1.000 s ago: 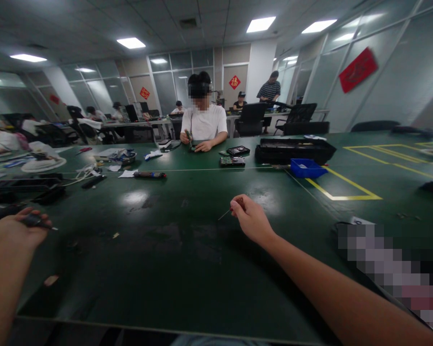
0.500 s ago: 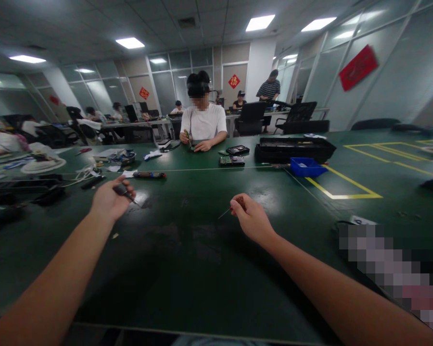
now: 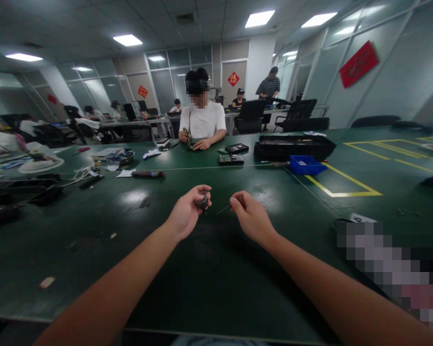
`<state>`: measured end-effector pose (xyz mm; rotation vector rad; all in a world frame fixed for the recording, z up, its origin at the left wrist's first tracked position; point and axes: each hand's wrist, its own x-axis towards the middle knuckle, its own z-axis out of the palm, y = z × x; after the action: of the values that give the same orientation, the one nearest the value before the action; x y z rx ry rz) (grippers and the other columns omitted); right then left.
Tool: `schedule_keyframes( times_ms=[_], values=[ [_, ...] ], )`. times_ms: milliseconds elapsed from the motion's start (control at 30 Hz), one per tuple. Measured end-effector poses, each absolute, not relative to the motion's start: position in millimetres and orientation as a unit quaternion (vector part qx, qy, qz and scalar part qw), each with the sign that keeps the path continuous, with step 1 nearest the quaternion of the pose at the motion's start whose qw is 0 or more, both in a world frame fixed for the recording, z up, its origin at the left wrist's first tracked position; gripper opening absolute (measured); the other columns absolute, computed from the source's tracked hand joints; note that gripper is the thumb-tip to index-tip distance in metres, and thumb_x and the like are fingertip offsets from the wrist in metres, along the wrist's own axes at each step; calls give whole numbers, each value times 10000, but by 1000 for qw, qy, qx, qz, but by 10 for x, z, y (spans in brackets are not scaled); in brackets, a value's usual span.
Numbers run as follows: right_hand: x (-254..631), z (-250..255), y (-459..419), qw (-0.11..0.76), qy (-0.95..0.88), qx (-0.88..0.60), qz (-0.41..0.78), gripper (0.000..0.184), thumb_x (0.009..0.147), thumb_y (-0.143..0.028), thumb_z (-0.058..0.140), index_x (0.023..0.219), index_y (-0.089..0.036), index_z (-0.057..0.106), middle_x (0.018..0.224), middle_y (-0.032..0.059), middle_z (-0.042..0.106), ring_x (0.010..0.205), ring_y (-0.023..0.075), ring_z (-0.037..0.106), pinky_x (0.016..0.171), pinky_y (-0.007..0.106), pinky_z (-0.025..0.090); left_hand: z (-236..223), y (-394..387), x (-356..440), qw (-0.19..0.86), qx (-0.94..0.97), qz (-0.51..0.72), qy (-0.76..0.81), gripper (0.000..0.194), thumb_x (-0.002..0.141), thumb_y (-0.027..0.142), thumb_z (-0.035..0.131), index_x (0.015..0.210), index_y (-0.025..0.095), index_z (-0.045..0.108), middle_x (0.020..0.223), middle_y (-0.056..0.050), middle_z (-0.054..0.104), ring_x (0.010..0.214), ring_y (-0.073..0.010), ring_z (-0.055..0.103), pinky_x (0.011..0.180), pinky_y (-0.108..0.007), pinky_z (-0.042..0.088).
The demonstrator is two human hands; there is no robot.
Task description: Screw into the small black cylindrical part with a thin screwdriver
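My left hand (image 3: pixel 186 211) is closed round a small dark screwdriver handle (image 3: pixel 202 201), its round end facing me, held above the green table (image 3: pixel 166 269). My right hand (image 3: pixel 250 217) is just to its right, pinching a thin metal bit (image 3: pixel 224 209) that points left toward the handle. A small gap separates the bit's tip from the handle. Both forearms reach in from the bottom edge.
A person in a white shirt (image 3: pixel 203 122) works across the table. Near them lie a circuit board (image 3: pixel 231 159), a black case (image 3: pixel 292 146) and a blue bin (image 3: pixel 306 165). Cables and dark tools (image 3: pixel 43 187) crowd the left side. Yellow tape lines (image 3: pixel 341 185) mark the right.
My left hand has swept from the far left of the table to the middle with the handle, stopping beside my right hand. My right hand has stayed put with the bit.
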<state>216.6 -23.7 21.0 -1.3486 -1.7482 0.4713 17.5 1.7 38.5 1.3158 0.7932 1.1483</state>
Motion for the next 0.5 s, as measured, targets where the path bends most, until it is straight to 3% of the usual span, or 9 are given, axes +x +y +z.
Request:
schedule_keyframes(
  times_ms=[133, 200, 367, 500],
  values=[
    [2134, 231, -259, 410, -716, -530, 194, 237, 950, -405, 455, 972, -216, 597, 833, 22, 666, 742, 167, 612, 656, 290, 430, 98, 44, 125, 345, 766, 369, 398, 344, 734, 131, 571, 1062, 228, 537, 1022, -72, 572, 941, -223, 547, 859, -394, 433],
    [2121, 234, -268, 397, -727, -525, 196, 220, 948, -378, 460, 968, -215, 606, 832, 21, 668, 737, 162, 609, 659, 288, 429, -15, 103, 70, 284, 811, 313, 404, 294, 786, 149, 567, 1070, 225, 541, 1051, -82, 583, 969, -236, 548, 871, -409, 433],
    [2116, 235, -280, 374, -744, -521, 187, 234, 933, -394, 499, 898, -220, 652, 786, 17, 683, 697, 162, 611, 632, 292, 423, -147, 247, -12, 241, 862, 263, 361, 260, 823, 175, 591, 1077, 229, 615, 1121, -91, 606, 1065, -260, 553, 962, -441, 420],
    [2119, 257, -299, 396, -735, -521, 174, 225, 925, -392, 518, 879, -219, 654, 780, 24, 691, 691, 170, 621, 629, 294, 436, -157, 293, -21, 219, 854, 289, 374, 349, 829, 198, 625, 1173, 254, 627, 1168, -88, 619, 1109, -274, 551, 1001, -467, 399]
  ],
)
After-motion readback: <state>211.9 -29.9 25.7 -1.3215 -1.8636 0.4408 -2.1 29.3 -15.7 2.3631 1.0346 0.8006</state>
